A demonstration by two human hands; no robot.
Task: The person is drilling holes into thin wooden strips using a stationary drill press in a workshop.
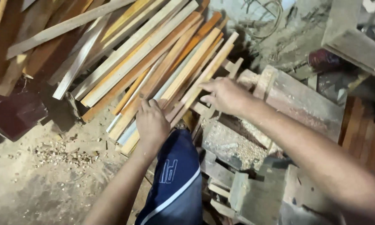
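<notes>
Both hands press flat, fingers spread, gripping nothing: left hand (152, 121) and right hand (225, 95) on pale long wooden slats (183, 71) slanting lower-left to upper-right, beside a dusty wooden bench (304, 104).

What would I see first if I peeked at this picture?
First, the big fan of long, thin wooden slats, pale and orange-brown, piled across the upper left. Both bare hands rest on their near ends: the left hand in the middle, the right hand further right. Below sits a dark blue cloth with a white stripe, with sawdust-covered wooden blocks to its right.
</notes>
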